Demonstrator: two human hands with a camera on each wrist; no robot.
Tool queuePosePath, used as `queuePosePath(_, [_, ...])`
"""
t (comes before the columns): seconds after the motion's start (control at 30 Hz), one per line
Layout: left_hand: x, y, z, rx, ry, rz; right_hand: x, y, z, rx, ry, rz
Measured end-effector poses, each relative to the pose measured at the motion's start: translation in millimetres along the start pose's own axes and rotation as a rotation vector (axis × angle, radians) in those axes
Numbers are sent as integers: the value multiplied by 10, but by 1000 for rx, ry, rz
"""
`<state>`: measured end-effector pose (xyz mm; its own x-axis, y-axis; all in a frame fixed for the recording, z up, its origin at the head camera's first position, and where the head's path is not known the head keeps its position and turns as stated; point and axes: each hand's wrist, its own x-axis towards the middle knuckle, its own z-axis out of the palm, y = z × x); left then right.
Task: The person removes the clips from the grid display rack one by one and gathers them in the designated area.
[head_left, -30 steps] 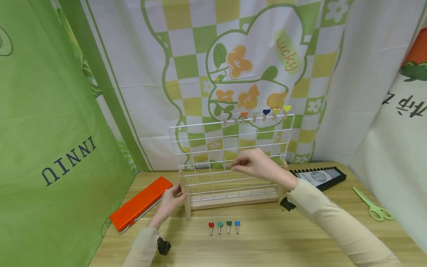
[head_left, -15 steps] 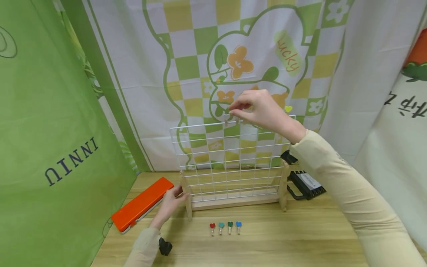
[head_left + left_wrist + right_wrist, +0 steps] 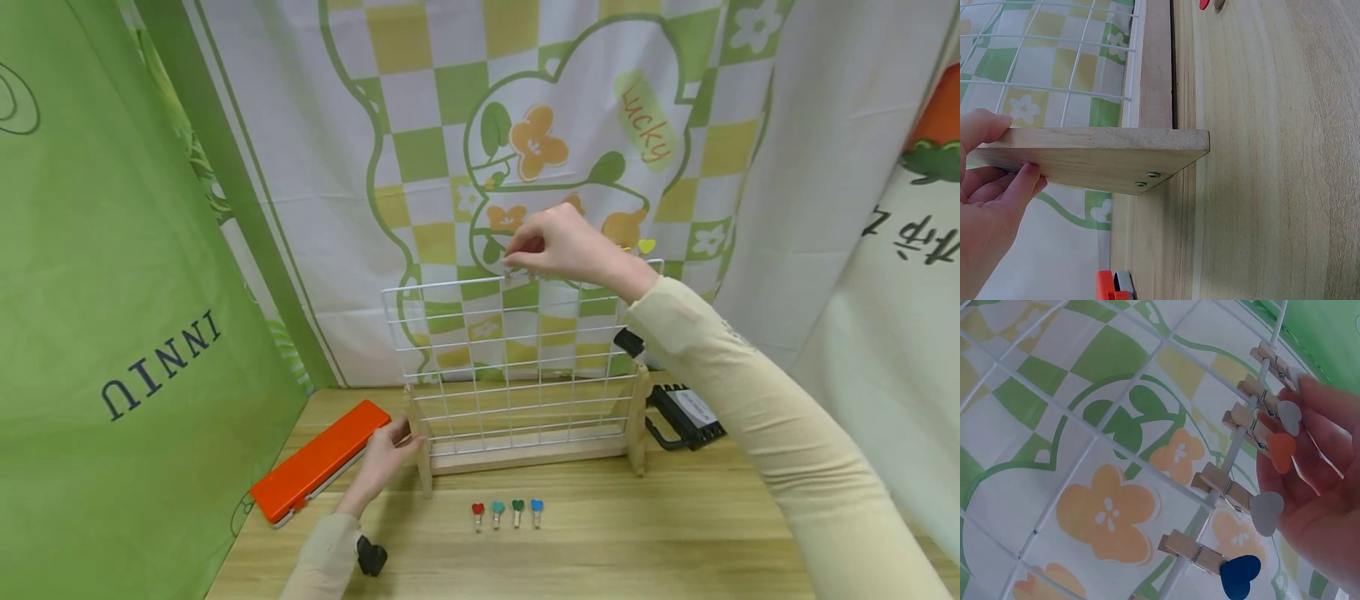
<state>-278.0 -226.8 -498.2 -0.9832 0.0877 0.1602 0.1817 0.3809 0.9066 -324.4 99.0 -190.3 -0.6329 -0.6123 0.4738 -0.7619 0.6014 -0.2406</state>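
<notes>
A white wire grid (image 3: 450, 283) stands upright in a wooden stand (image 3: 525, 454). My left hand (image 3: 386, 454) grips the stand's left leg (image 3: 1104, 164), thumb on one face and fingers on the other. Up at the grid's top wire, my right hand (image 3: 558, 246) pinches the pale heart of the end clothespin (image 3: 1275, 365). Along that wire in the right wrist view follow a grey-heart clothespin (image 3: 1266, 403), an orange one (image 3: 1260, 440), another grey one (image 3: 1238, 494) and a dark blue one (image 3: 1210, 559). A yellow heart (image 3: 647, 247) shows past my right wrist.
On the table before the stand lies a row of heart clothespins: red (image 3: 477, 510), teal (image 3: 498, 507), dark green (image 3: 518, 506) and blue (image 3: 537, 506). An orange case (image 3: 322, 458) is left of the stand. A black item with a handle (image 3: 686, 417) lies to the right.
My right hand has risen from in front of the grid to its top wire, then shifted slightly left onto the end clothespin. My left hand has stayed on the stand's leg.
</notes>
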Motion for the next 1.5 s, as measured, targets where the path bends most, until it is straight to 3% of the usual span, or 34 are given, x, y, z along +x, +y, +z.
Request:
queuePosePath(0.03, [-20, 52, 1, 1, 0, 0, 3, 4, 7, 0, 6, -3])
queuePosePath(0.43, [-18, 33, 2, -6, -10, -3, -14, -22, 71, -19, 124, -57])
queuePosePath(0.67, [-21, 30, 9, -9, -11, -1, -62, -68, -13, -8, 220, -82])
queuePosePath(0.97, [-5, -15, -3, 17, 0, 7, -381, -144, -40, 39, 257, -99])
queuePosePath(1.1, [-5, -6, -10, 10, 5, -4, -610, -94, 182, 62, 223, -114])
queuePosePath(1.3, [3, 1, 4, 0, 14, -25, -1005, 77, 767, 107, 111, -94])
queuePosePath(1.5, [-60, 172, 22, 3, 26, -30, -1430, 251, 1395, 191, -16, 4])
